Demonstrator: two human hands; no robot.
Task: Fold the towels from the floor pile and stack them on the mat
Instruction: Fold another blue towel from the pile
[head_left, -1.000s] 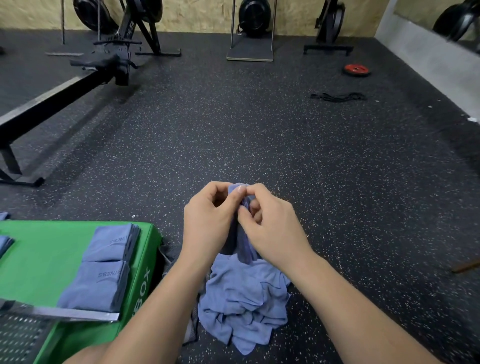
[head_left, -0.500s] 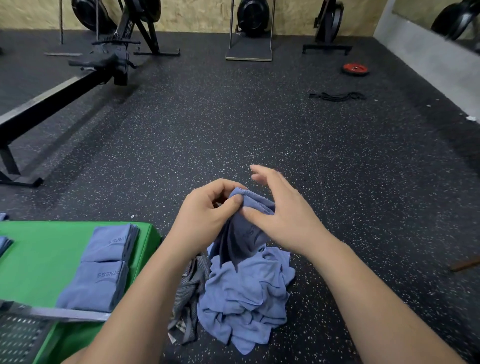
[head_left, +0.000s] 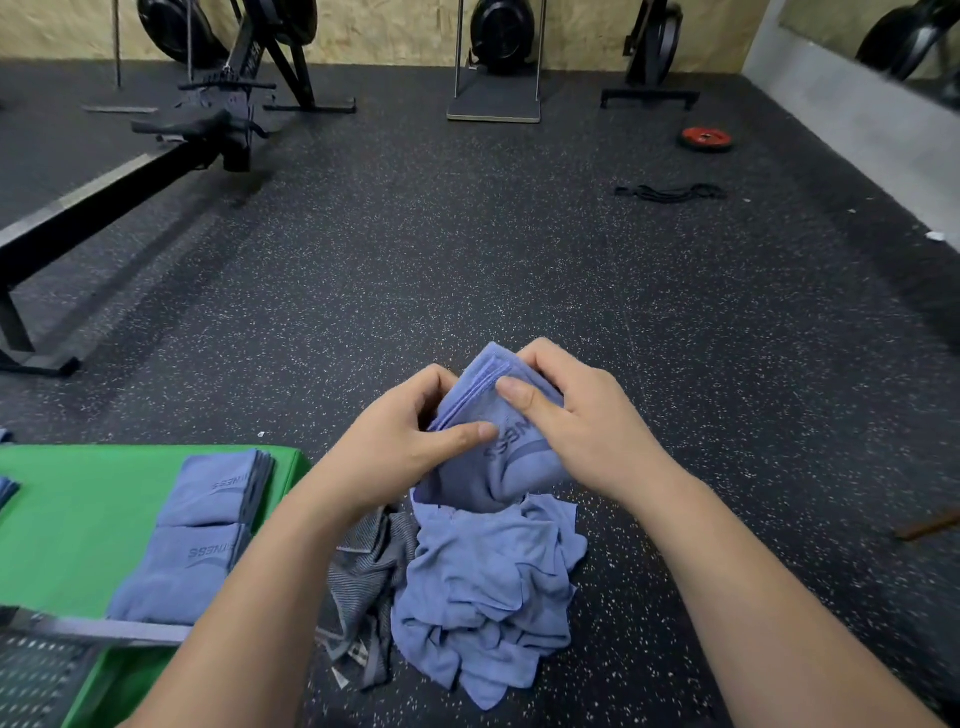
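Observation:
A blue towel (head_left: 498, 457) with dark lettering is held up above the floor pile. My left hand (head_left: 400, 441) pinches its left edge, thumb on the front. My right hand (head_left: 571, 421) grips its upper right part, thumb across the cloth. The towel's layered top corner sticks up between both hands. Below it lies the floor pile (head_left: 488, 597) of crumpled blue towels, with a grey striped cloth (head_left: 363, 577) at its left side. On the green mat (head_left: 88, 514) at the left lie two folded blue towels (head_left: 197, 535) end to end.
A metal grate and bar (head_left: 47, 670) cross the mat's near corner. A rowing machine (head_left: 130, 182) stands far left. A red weight plate (head_left: 706, 139) and a black band (head_left: 670, 192) lie far right on the speckled rubber floor.
My hands have raised and spread the bunched towel. The right hand went from loose, open fingers to gripping its upper right part; the lettering now faces me.

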